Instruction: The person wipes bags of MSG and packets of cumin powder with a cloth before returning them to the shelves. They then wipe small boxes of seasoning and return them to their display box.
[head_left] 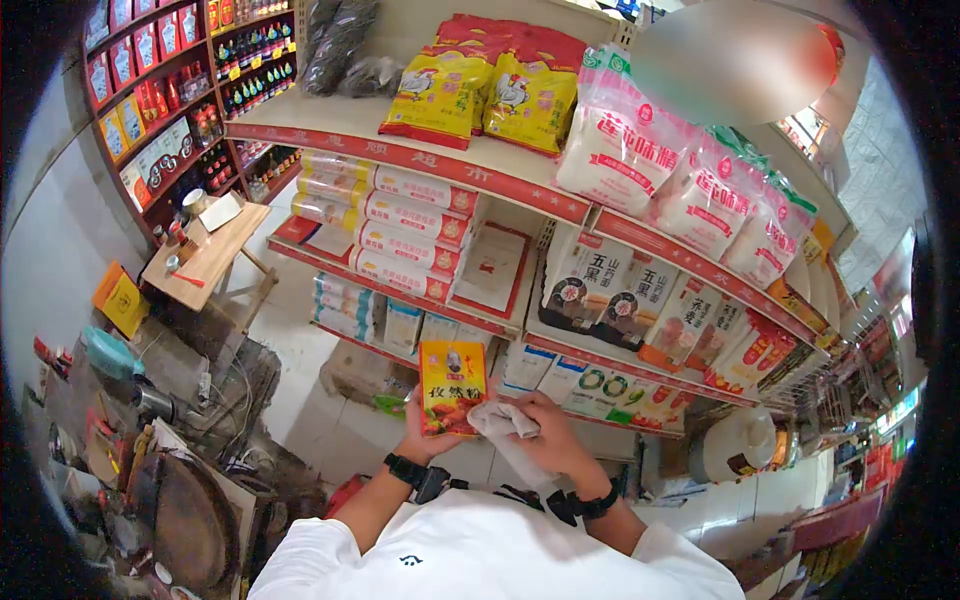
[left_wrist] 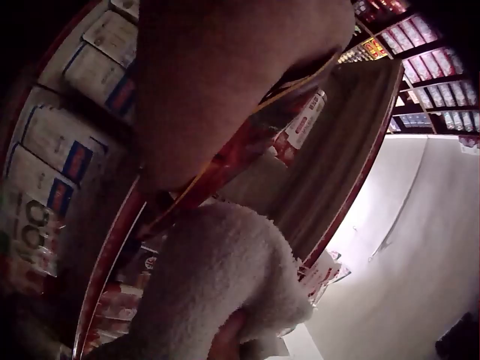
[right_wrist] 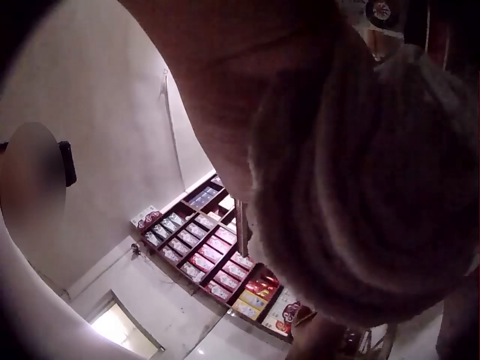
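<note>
A yellow and red seasoning packet point(head_left: 453, 388) is held upright by my left hand point(head_left: 428, 440), which grips its lower left side. My right hand point(head_left: 552, 437) grips a greyish-white cloth point(head_left: 505, 422) against the packet's lower right corner. In the left wrist view the cloth point(left_wrist: 217, 277) lies beside the packet's edge, below my left hand point(left_wrist: 225, 82). The folded cloth point(right_wrist: 360, 195) fills much of the right wrist view, under my right hand point(right_wrist: 247, 82).
Store shelves point(head_left: 400, 145) ahead carry yellow bags point(head_left: 437, 92), white bags point(head_left: 625, 145) and rolled packs point(head_left: 415, 220). A small wooden table point(head_left: 215, 250) stands at the left, with a round board point(head_left: 180, 520) and clutter at lower left. A white jug point(head_left: 735, 445) is at the right.
</note>
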